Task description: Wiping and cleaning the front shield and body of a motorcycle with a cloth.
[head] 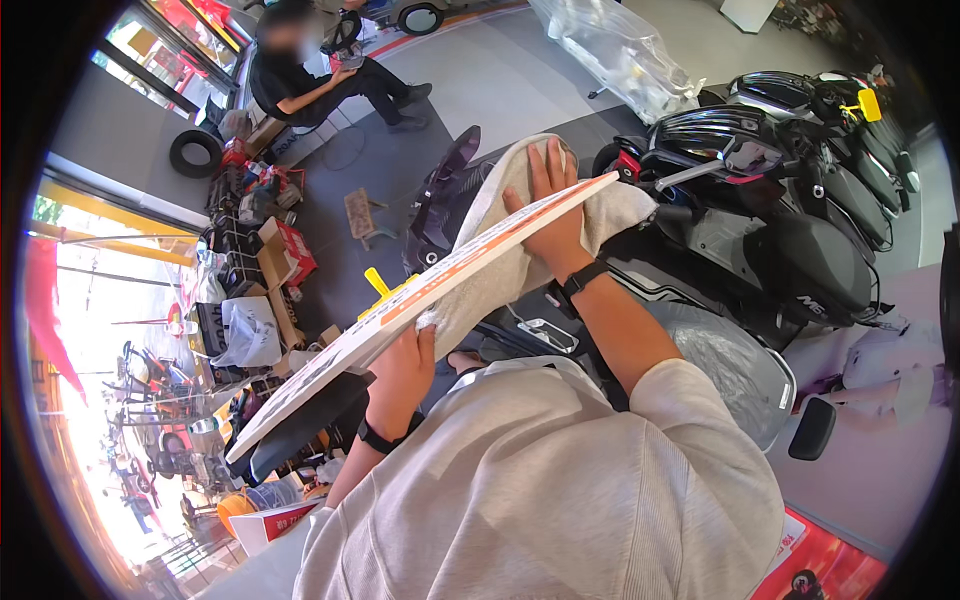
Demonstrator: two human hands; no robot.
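A white sign board (442, 294) with an orange band and writing slants across the view, seen almost edge-on. Beneath it, a beige cloth (480, 315) is spread out, its far end hanging past the board's upper right tip. My right hand (559, 225) lies flat on this cloth, fingers stretched beyond the board and the middle of the hand crossed by it. Close to the board's lower edge is my left hand (403, 367), its thumb against a corner of the cloth. The board hides its fingers, so I cannot tell what they grip. Each wrist wears a black band.
Black scooters (795, 262) stand close together on the right. A small stool (365, 214) is on the floor ahead, and a seated person (307, 82) is farther off. Boxes (285, 251) and batteries line the left wall. A plastic-wrapped vehicle (611, 52) stands beyond.
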